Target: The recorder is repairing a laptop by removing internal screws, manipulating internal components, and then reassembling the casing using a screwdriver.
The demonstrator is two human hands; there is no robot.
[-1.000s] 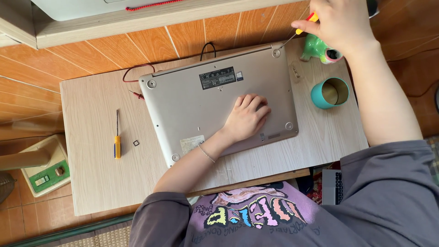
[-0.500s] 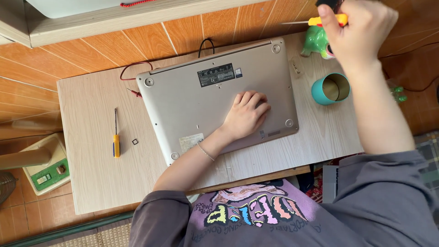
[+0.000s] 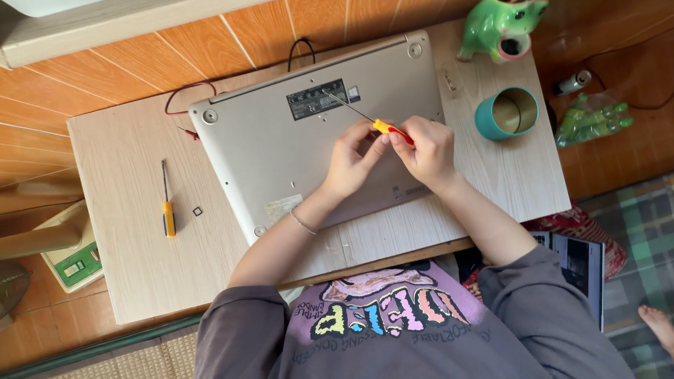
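Both hands meet out front, left hand (image 3: 351, 161) and right hand (image 3: 428, 151) with fingers pinched together.

Matt metal laptop base (image 3: 281, 151); pale wood-grain table (image 3: 119, 231).

You were at home here, on the floor of a living space rather than in any workshop. You sat at a low light-wood table (image 3: 126, 281) set on glossy orange-brown floor tiles (image 3: 91, 91), right against a pale skirting (image 3: 105, 24) at the wall. A green frog-shaped ceramic figure (image 3: 500, 24) stood at the table's far corner, a teal cup (image 3: 507, 112) just beside it. A woven mat (image 3: 133, 359) and a checked rug (image 3: 635, 231) lay on the floor by you, a bare foot (image 3: 658, 324) showed at the edge, and a bag of small green bottles (image 3: 591, 118) sat loose on the tiles.
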